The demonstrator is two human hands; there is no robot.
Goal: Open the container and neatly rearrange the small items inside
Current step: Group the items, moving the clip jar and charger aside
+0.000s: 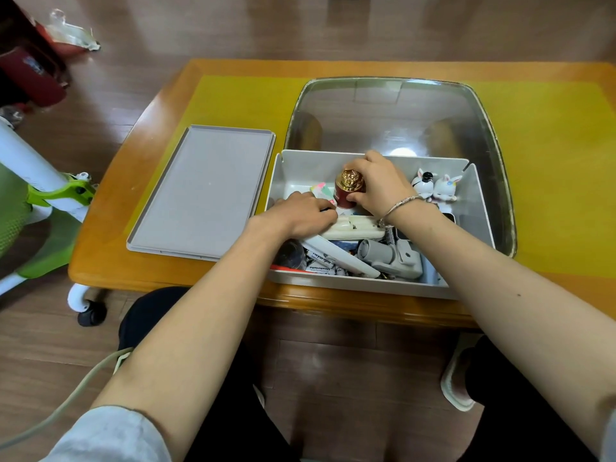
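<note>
An open grey container [366,286] sits at the table's near edge, and its flat grey lid [200,191] lies to the left of it. My right hand [380,185] grips a small red jar with a gold cap [348,186], upright near the container's back wall. My left hand [303,215] reaches into the left part, fingers curled over items next to a pastel packet [320,190]; what it holds is hidden. Two white rabbit figurines [433,188] stand in the back right corner. A cream oblong case [353,226], a white marker [340,253] and a grey device [390,256] lie in the front.
The container rests on a wooden table [166,271] with a yellow mat [246,105] and a clear curved cover [393,118] behind it. A green and white chair [43,201] stands at the left. My knees are below the table edge.
</note>
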